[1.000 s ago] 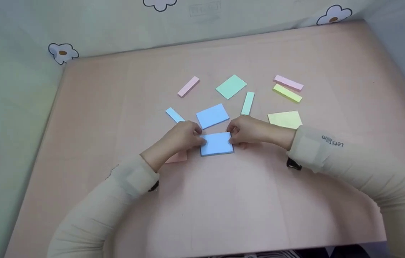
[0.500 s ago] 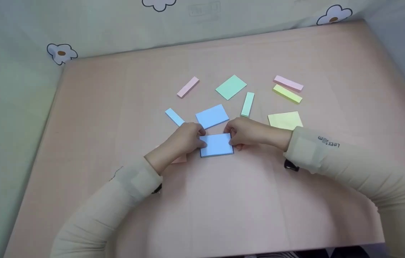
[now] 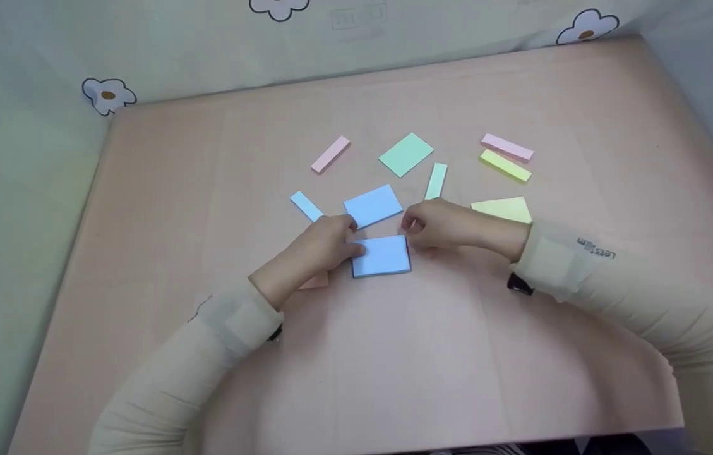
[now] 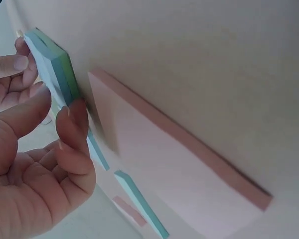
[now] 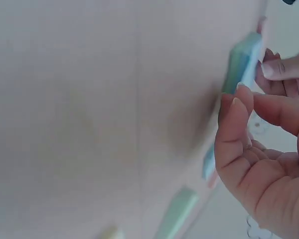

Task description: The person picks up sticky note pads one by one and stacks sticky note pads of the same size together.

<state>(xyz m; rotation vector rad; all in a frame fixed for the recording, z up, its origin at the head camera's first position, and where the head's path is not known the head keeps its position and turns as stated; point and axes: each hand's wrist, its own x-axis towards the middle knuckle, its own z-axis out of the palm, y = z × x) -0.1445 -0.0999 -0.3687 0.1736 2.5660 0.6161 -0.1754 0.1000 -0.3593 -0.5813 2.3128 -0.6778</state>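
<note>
A blue sticky note pad [image 3: 383, 256] lies on the table between the hands; in the left wrist view a green layer [image 4: 68, 74] shows beneath its blue top. My left hand [image 3: 329, 243] pinches the left end, thumb on top and fingers at the side. My right hand [image 3: 437, 224] is just beyond the pad's upper right corner, fingers curled and thumb tip close to the index fingertip, with nothing seen between them. Another blue pad [image 3: 373, 206] lies right behind. A salmon pad [image 4: 164, 159] sits beside the left hand, mostly hidden by it in the head view.
Farther back lie a green pad [image 3: 407, 154], a pink strip pad [image 3: 331, 155] and a light-blue strip [image 3: 307, 206]. A mint strip [image 3: 436, 181] and a yellow pad [image 3: 502, 208] are partly behind the right arm. Another pink strip [image 3: 508, 147] and a yellow strip [image 3: 506, 165] lie back right.
My right hand has come off the near blue pad's right end and shifted slightly up and right. The left hand keeps its pinch, and the pad stays nearly in place.
</note>
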